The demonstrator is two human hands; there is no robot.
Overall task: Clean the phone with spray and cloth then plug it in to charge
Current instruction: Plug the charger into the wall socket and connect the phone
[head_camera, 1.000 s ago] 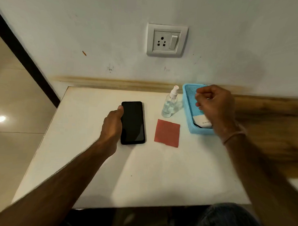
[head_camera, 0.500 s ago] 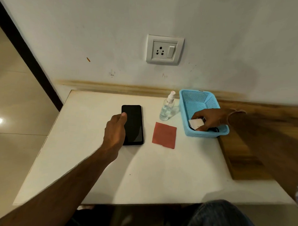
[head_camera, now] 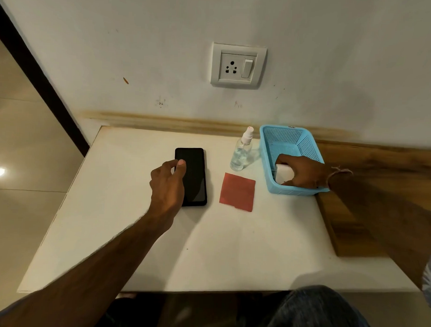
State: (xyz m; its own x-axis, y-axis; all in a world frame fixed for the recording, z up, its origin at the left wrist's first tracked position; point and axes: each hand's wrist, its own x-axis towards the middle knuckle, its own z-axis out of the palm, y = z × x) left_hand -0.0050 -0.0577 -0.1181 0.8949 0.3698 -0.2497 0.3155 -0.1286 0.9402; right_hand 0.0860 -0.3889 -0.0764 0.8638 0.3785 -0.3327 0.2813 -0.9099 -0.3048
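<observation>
A black phone (head_camera: 194, 172) lies flat, screen up, on the white table (head_camera: 206, 248). My left hand (head_camera: 168, 186) rests on its left edge, thumb on the screen, fingers curled at the side. A clear spray bottle (head_camera: 241, 154) with a white nozzle stands upright right of the phone. A red cloth (head_camera: 237, 191) lies flat in front of the bottle. My right hand (head_camera: 301, 172) is down inside the blue basket (head_camera: 291, 141), fingers around a white charger block (head_camera: 282, 171). A wall socket (head_camera: 238, 65) with a switch sits above the table.
A wooden surface (head_camera: 370, 181) runs along the table's right side and touches the basket. A dark door frame (head_camera: 39, 81) and tiled floor (head_camera: 20, 205) lie to the left. My knee in jeans (head_camera: 312, 313) shows under the table's front edge.
My right hand dropped from above the basket's rim down into the basket and closed around the white charger block. My left thumb shifted from the phone's edge onto its screen.
</observation>
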